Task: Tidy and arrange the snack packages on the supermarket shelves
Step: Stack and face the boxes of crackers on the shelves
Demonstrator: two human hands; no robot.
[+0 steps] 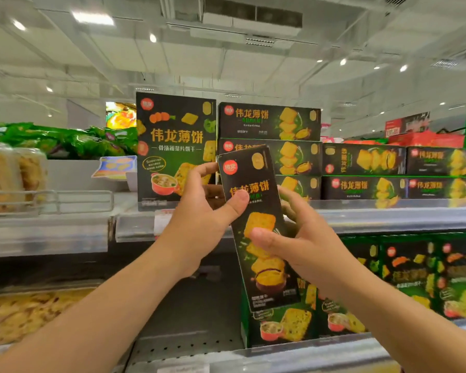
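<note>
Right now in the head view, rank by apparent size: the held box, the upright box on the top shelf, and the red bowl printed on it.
1. Upright box and held box: alike; the held one is nearer, so unsure.
2. Red bowl: smallest.

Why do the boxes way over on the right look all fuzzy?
Head view: the wide lens smears the edges, so the right-hand boxes blur with green fringes; the held box, gripped by the left hand and right hand, is sharper; ceiling lights glare.

One black cracker box is held by two hands, left and right. One tall box is stood upright at centre. Seven flat boxes are counted stacked to its right.
</note>
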